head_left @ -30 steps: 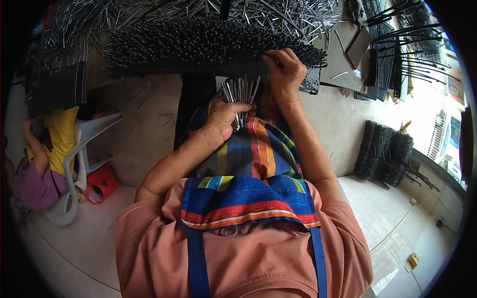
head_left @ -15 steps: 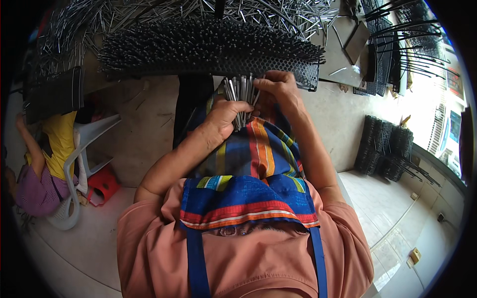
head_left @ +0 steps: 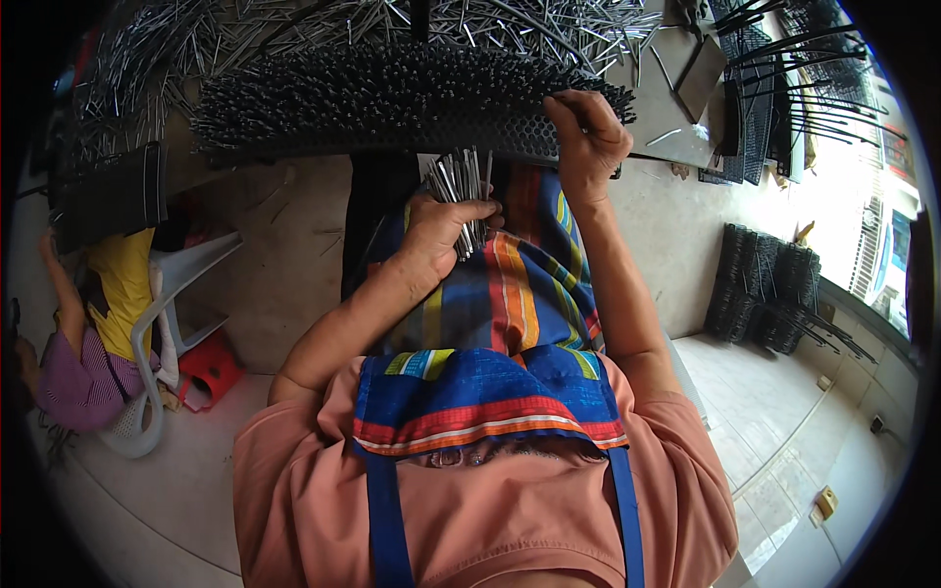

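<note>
At the far left another person (head_left: 74,367) sits low by a white plastic chair (head_left: 172,323) and a red stool (head_left: 211,367) on the pale tiled floor (head_left: 167,490). The left hand (head_left: 441,230) is closed around a bundle of thin metal rods (head_left: 463,191), held upright over a striped apron (head_left: 500,323). Just right, the right hand (head_left: 586,142) pinches at the near edge of a dark rack (head_left: 372,98) bristling with rods. Loose rods (head_left: 470,24) litter the bench beyond; dark wire stacks (head_left: 769,294) stand by the right wall.
</note>
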A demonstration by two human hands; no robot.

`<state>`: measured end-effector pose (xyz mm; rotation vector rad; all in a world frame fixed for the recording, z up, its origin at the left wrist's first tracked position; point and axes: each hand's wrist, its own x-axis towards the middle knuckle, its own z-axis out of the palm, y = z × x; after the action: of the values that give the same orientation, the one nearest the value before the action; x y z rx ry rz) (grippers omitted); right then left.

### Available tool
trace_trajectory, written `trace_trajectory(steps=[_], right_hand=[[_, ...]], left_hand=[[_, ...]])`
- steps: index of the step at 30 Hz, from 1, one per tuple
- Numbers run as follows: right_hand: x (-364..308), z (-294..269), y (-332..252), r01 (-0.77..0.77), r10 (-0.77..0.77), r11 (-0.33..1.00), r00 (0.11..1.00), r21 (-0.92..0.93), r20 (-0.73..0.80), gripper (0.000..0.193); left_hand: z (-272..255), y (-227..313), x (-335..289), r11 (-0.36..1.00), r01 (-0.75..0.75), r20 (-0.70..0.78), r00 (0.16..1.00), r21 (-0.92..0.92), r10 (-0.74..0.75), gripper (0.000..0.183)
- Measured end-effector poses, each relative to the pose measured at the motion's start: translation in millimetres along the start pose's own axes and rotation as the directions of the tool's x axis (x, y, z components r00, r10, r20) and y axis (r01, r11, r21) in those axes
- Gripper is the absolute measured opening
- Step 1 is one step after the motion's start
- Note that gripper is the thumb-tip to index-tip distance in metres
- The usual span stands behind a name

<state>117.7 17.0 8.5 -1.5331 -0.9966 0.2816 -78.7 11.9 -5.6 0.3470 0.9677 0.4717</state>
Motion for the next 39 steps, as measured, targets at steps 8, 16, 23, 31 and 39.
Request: trace_trajectory(steps=[8,16,23,31,39], right_hand=[[-0.2,6.4,-2.0,0.133,-0.12,0.98,0.988,-0.149,0.094,0.01],[-2.1,15.7,-5.0,0.126,-0.069,0.925,0.983,-0.358,0.168,0.011],[-9.4,5.7,-7.6,0.078,0.041,0.899,0.964,-0.431,0.262,0.01],[-39.8,-14.5,-10.3,-0.808,0.688,0.588,0.475,-0.04,0.549,0.007],[-11.8,-21.1,-7.2,-0.163,0.197,0.956,0.973,0.244,-0.122,0.002]], left_hand=[[-5.9,-2.5,3.4,0.999,-0.007,0.011,1.0,0.032,0.006,0.019],[-2.1,0.4,5.6,0.998,-0.032,0.023,0.999,0.053,0.031,0.016],[-3.6,2.5,7.2,0.997,0.069,0.05,0.996,-0.04,-0.067,0.019],[5.8,3.1,2.0,0.998,0.055,0.13,0.99,-0.002,-0.055,0.018],[-14.7,-3.3,-16.7,0.991,0.07,-0.013,0.998,0.119,-0.069,0.023]])
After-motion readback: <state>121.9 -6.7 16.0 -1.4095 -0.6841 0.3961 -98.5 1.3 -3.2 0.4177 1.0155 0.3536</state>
